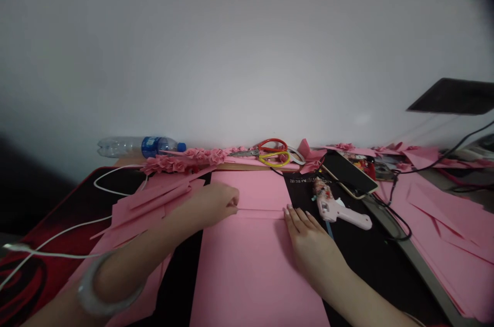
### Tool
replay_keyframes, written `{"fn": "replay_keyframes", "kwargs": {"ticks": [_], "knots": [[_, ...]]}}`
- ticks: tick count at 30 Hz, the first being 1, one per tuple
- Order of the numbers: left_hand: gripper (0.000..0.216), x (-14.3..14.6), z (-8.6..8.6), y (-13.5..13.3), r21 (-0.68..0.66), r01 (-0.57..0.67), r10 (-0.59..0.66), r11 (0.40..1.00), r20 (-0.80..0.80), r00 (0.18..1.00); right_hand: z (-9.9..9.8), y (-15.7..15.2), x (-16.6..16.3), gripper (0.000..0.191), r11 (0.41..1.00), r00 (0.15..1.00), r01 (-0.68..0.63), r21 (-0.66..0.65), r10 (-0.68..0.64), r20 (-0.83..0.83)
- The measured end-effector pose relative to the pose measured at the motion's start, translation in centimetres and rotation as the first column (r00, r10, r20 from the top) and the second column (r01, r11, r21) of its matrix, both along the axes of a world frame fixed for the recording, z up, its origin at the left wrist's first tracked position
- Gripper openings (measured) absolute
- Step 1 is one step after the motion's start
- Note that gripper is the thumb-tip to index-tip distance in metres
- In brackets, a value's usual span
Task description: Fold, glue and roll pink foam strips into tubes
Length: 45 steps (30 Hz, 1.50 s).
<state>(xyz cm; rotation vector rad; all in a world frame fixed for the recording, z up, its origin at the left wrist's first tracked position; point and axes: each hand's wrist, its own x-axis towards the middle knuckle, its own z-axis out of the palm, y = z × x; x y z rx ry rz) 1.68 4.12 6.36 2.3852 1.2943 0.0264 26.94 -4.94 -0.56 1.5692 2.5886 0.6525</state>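
Observation:
A long sheet of pink paper (258, 270) lies in front of me, with a narrow folded strip (260, 214) running across it. My left hand (221, 202) is closed in a pinch at the left end of this strip, its fingertips on the paper. At the other end, my right hand (311, 234) rests with fingers stretched out and fingertips pressing the fold. Just beyond that hand lies a white hot glue gun (341, 214).
Scissors with red and yellow handles (274, 158) lie by the wall near pink paper roses (185, 160) and a plastic bottle (127, 147). On the right are a phone (349, 175), black cables and stacked pink paper (451, 244). White cables (73, 226) cross the left side.

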Motion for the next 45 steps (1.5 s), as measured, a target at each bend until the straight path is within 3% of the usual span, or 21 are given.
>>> {"fn": "replay_keyframes", "kwargs": {"ticks": [4,7,12,14,17,19,22,26,28,31,35,37,40,45], "knots": [[0.007,1.4,-1.6,1.8,-0.218,0.108,-0.084,0.97,0.118,0.989,-0.1,-0.1,0.1,0.054,0.999,0.999,0.007,-0.038,-0.009,-0.037],[0.01,1.9,-2.2,2.0,-0.284,0.196,-0.157,0.939,0.152,0.976,0.7,0.0,0.0,0.056,0.992,0.995,0.026,-0.125,-0.038,-0.091],[0.004,1.4,-2.3,0.8,-0.347,0.217,-0.135,0.913,0.245,0.96,5.0,1.2,1.4,0.051,0.938,0.957,-0.056,-0.342,-0.047,-0.285],[0.005,0.9,-2.4,0.1,-0.376,0.188,-0.081,0.908,0.281,0.956,6.8,1.8,3.2,0.044,0.951,0.904,0.104,-0.291,-0.213,-0.371],[0.011,0.0,-2.2,-0.7,-0.348,0.073,0.031,0.935,0.285,0.958,7.9,2.3,6.6,0.039,0.856,0.801,0.478,-0.196,-0.516,-0.303],[0.013,-0.4,-2.0,-1.2,-0.307,-0.026,0.115,0.951,0.273,0.955,7.5,2.4,8.5,0.04,0.841,0.814,0.505,-0.195,-0.539,-0.216],[0.003,-0.6,-1.9,-1.7,-0.262,-0.125,0.196,0.957,0.266,0.944,6.1,2.3,9.8,0.045,0.847,0.842,0.471,-0.247,-0.515,-0.159],[0.043,-0.6,-2.8,-2.1,-0.244,-0.142,0.219,0.959,0.324,0.92,4.2,2.5,9.4,0.042,0.87,0.847,0.428,-0.247,-0.481,-0.227],[0.053,-0.5,-3.2,-2.3,-0.206,-0.119,0.184,0.971,0.334,0.924,3.7,2.5,9.2,0.04,0.87,0.826,0.437,-0.23,-0.489,-0.28],[0.051,-0.4,-3.5,-2.5,-0.128,-0.097,0.133,0.987,0.314,0.94,3.9,2.3,8.9,0.038,0.881,0.787,0.409,-0.236,-0.472,-0.398],[0.05,-0.2,-3.5,-2.9,-0.051,-0.115,0.124,0.992,0.223,0.967,5.8,1.8,7.6,0.031,0.913,0.657,0.206,-0.353,-0.396,-0.641],[0.05,-0.1,-3.6,-3.1,-0.036,-0.13,0.134,0.991,0.145,0.98,6.9,2.0,6.4,0.031,0.884,0.575,0.099,-0.457,-0.426,-0.698],[0.049,0.1,-3.8,-3.2,-0.006,-0.147,0.147,0.989,0.066,0.987,7.8,2.9,4.4,0.024,0.826,0.535,-0.026,-0.562,-0.464,-0.706],[0.048,0.3,-3.6,-3.2,-0.009,-0.13,0.13,0.992,-0.002,0.992,7.0,5.6,1.0,0.025,0.717,0.422,-0.16,-0.679,-0.572,-0.703]]}}
